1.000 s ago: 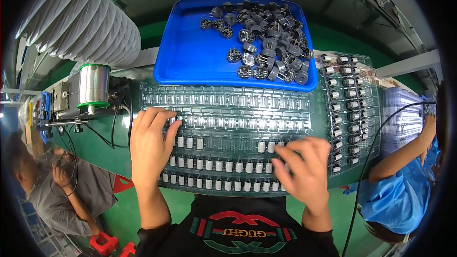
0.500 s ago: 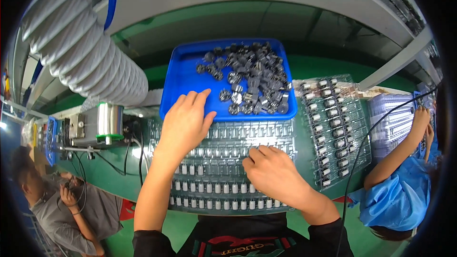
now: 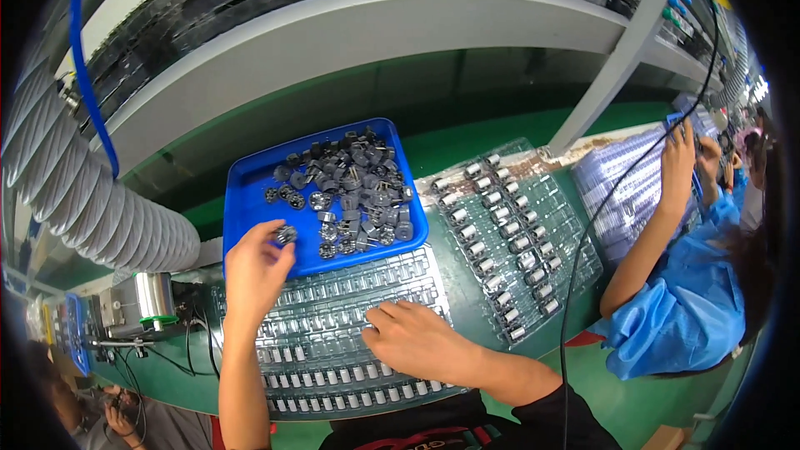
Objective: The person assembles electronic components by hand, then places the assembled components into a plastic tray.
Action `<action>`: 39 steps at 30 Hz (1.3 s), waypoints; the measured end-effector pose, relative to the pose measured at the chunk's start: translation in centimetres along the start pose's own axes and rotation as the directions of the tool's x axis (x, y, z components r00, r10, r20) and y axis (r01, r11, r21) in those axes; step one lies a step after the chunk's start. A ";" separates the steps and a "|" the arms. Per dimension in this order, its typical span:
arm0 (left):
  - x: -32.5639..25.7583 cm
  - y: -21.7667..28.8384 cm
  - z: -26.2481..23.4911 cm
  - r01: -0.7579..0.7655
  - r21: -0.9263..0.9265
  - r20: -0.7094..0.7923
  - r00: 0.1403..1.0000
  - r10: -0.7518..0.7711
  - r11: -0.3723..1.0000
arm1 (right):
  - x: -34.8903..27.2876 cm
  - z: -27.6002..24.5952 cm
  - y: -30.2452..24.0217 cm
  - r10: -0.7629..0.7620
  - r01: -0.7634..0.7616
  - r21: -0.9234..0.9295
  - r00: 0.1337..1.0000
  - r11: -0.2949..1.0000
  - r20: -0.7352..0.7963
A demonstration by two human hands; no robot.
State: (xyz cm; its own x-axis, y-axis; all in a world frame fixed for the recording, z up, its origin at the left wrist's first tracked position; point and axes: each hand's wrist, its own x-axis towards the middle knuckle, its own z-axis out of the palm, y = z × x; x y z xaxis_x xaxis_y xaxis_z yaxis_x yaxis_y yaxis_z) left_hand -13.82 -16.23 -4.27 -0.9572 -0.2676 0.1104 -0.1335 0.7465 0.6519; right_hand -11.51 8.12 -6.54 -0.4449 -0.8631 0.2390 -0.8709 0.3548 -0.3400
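Note:
My left hand (image 3: 260, 275) is over the near left part of a blue tray (image 3: 242, 200), pinching a small dark round component (image 3: 285, 235) between thumb and fingers. Inside the tray lies a heap of similar dark and silvery components (image 3: 358, 183). My right hand (image 3: 417, 337) rests over a clear plastic blister tray (image 3: 333, 283), palm down, its fingers curled in; whatever they might hold is hidden. Small white cylinders on dark bases fill the two nearest rows (image 3: 333, 377) of that blister tray, and several more (image 3: 287, 354) stand at the left of the row behind.
Right of the blue tray lies another blister tray (image 3: 575, 242) with white cylinders. Stacked clear trays (image 3: 617, 175) stand beyond, by a co-worker in blue (image 3: 683, 325). A black cable (image 3: 583, 258) hangs across. On the left are a ribbed duct (image 3: 108, 200) and a solder wire spool (image 3: 155, 298).
The view has turned to the right, shifting the scene leftward. My left hand, empty before, has taken hold of a dark round component. My right hand stays curled above the blister tray.

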 end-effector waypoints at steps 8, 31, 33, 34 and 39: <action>-7.5 1.7 0.2 0.199 -0.768 0.014 0.955 -0.295 0.609 | 0.3 0.8 0.3 0.020 -0.018 0.126 1.000 0.992 -0.013; -13.0 -0.2 1.6 0.272 -0.909 0.209 0.953 -0.217 0.316 | 1.7 -2.5 0.6 0.293 -0.290 0.600 0.951 0.746 0.095; -13.5 -0.7 1.8 0.217 -0.949 0.175 0.966 -0.189 0.230 | 1.7 -1.9 0.5 0.299 -0.269 0.675 0.951 0.687 0.076; -13.4 -0.3 1.6 0.237 -0.955 0.196 0.955 -0.224 0.175 | 1.5 -1.4 0.5 0.290 -0.232 0.804 0.954 0.548 0.077; -14.0 -0.5 2.3 0.241 -0.960 0.264 0.949 -0.174 -0.145 | 1.6 0.4 -0.7 0.281 -0.147 0.969 0.939 -0.199 0.200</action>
State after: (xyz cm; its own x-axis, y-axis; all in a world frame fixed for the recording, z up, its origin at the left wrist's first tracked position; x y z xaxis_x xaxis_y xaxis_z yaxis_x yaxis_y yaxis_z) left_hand -0.92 -11.41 -7.85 -0.9527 -0.2226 -0.2070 0.0353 -0.7573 0.6521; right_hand -11.57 6.34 -6.33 -0.6203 -0.7826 -0.0531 0.4408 -0.2918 -0.8489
